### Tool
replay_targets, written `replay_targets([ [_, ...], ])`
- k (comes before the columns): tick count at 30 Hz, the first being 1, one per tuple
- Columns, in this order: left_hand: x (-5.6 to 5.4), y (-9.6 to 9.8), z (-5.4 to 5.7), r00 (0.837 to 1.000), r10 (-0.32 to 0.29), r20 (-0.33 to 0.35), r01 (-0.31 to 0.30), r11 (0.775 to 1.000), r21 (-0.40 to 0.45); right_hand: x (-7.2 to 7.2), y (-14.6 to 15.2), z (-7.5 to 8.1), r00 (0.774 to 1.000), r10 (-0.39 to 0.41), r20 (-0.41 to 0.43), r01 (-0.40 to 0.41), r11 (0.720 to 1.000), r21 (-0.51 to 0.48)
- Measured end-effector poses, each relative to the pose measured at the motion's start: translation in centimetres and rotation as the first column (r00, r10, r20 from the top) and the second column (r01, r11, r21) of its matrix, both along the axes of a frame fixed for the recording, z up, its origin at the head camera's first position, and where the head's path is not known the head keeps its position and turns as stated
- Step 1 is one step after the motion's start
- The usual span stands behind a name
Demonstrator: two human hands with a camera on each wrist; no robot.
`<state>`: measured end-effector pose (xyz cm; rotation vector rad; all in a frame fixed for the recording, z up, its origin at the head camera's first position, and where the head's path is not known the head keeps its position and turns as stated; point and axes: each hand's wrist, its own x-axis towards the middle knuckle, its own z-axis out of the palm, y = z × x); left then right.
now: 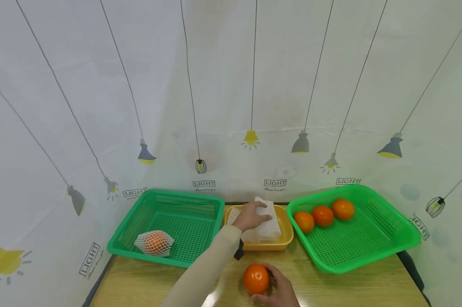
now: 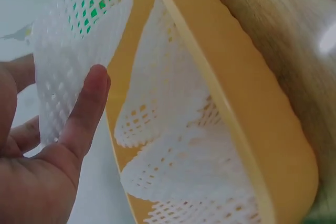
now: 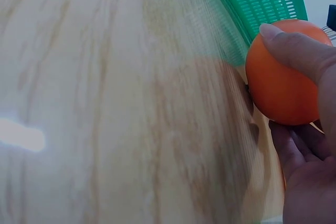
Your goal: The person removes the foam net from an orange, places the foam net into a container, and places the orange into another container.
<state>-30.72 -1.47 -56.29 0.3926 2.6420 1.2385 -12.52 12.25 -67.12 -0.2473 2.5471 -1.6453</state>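
Observation:
My left hand [image 1: 251, 216] is over the yellow tray [image 1: 287, 232] at the back middle. In the left wrist view it pinches a white foam fruit net [image 2: 58, 72] between thumb and fingers, lifted beside the tray. More flattened foam nets [image 2: 163, 77] lie inside the tray. On the table at the front, my right hand [image 1: 280, 290] grips a smooth, round orange fruit [image 1: 255, 278] from its right side. The right wrist view shows the thumb over the fruit [image 3: 283, 85] and the other fingers around its lower side.
At left, a green basket [image 1: 165, 196] holds one orange fruit in a foam net [image 1: 155, 243]. A brighter green basket [image 1: 353, 256] at right holds three bare orange fruits [image 1: 323, 216]. A wall [image 1: 223, 85] with printed lamps rises behind the wooden table [image 1: 330, 290].

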Motion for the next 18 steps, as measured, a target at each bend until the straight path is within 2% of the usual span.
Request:
replay_targets([
  [6, -0.8, 1.2, -0.7, 0.992, -0.096, 0.083, 0.105, 0.988, -0.117, 0.2, 0.0, 0.0, 1.0, -0.013, -0.017, 0.013, 1.0, -0.004],
  [10, -1.1, 1.9, -1.6, 0.982, -0.169, 0.081, 0.184, 0.952, -0.245, 0.4, -0.1, 0.1, 0.999, -0.03, -0.044, 0.03, 1.0, 0.008],
  [14, -1.1, 2.4, -2.3, 0.976, -0.216, -0.002, 0.197, 0.894, -0.404, 0.4, -0.2, 0.2, 0.999, -0.029, -0.03, 0.03, 0.999, 0.024],
  [18, -1.1, 2.5, -2.9, 0.965, -0.227, -0.133, 0.125, 0.841, -0.527, 0.3, 0.0, 0.3, 1.0, -0.03, -0.006, 0.03, 0.999, 0.034],
])
